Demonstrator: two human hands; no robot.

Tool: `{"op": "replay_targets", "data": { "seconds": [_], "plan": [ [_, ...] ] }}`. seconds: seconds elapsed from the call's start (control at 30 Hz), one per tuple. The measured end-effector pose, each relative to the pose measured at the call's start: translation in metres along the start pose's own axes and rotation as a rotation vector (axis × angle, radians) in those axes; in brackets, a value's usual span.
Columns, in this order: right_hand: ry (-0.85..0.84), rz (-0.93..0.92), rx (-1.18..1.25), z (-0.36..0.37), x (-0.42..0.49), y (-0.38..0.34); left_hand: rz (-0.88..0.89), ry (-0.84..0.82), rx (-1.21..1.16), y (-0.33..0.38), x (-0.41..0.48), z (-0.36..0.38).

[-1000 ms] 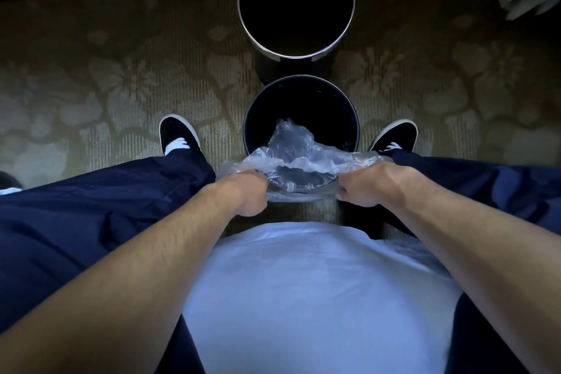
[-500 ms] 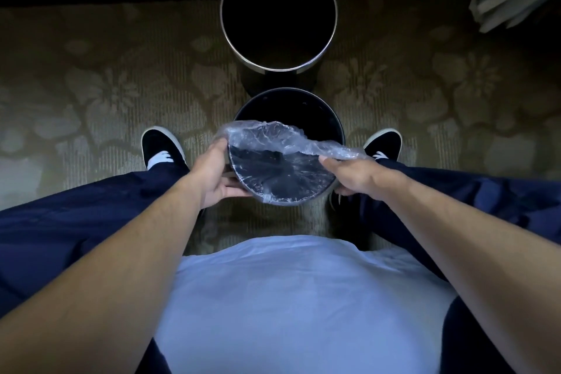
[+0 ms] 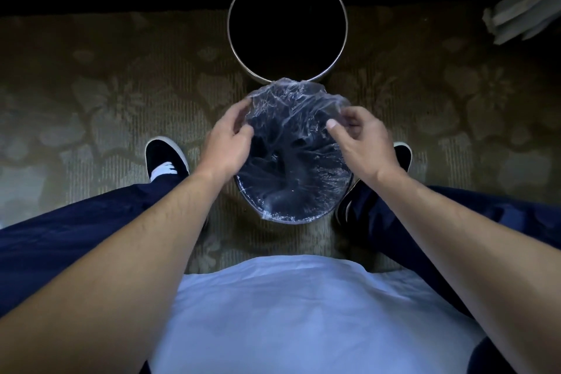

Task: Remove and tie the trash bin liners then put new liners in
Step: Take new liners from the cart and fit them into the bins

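the left fingers (image 3: 235, 118) are curled with the thumb pressed toward them, pinching the left edge of the clear liner (image 3: 291, 118). the right fingers (image 3: 353, 115) do the same on the right edge, thumb in front of the film and the other fingers behind it. the left hand (image 3: 229, 146) and right hand (image 3: 364, 143) sit on either side of the liner's mouth, holding it spread wide. the liner's near edge is folded over the near rim of the near bin (image 3: 273, 219), and its crinkled body sags down into the dark inside. its far edge is raised between the hands and, in this view, overlaps the lower rim of the far bin (image 3: 231, 39), a round dark bin with a bright metal rim, standing by the wall with no film seen on it. both bins stand on the floral carpet (image 3: 106, 94). a black shoe (image 3: 165, 158) sits left of the near bin, another (image 3: 403, 155) right of it. navy trousers (image 3: 60, 237) and a white shirt (image 3: 303, 313) fill the foreground.
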State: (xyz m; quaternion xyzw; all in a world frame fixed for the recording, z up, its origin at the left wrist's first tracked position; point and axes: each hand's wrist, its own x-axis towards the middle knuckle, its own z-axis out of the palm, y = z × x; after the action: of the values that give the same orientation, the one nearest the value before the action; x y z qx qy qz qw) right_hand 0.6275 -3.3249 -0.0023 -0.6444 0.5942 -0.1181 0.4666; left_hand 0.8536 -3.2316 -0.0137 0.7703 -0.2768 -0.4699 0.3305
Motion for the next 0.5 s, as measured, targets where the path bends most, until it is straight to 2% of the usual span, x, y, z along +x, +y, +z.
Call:
{"op": "replay_targets", "data": {
  "seconds": [0.1,0.17,0.3,0.5],
  "plan": [
    [-0.1,-0.107,-0.149,0.003,-0.001,-0.001,-0.046,-0.07,0.1,0.004,0.01,0.001],
    [-0.167,-0.084,-0.182,0.004,0.002,-0.004,-0.101,-0.102,0.188,0.004,0.015,0.002],
    [-0.253,0.095,-0.175,0.005,0.013,-0.002,-0.223,-0.129,0.2,-0.003,0.021,0.003],
    [-0.365,0.336,-0.122,-0.003,0.019,0.007,-0.532,-0.198,0.144,-0.004,0.011,-0.005]
  ]
}}
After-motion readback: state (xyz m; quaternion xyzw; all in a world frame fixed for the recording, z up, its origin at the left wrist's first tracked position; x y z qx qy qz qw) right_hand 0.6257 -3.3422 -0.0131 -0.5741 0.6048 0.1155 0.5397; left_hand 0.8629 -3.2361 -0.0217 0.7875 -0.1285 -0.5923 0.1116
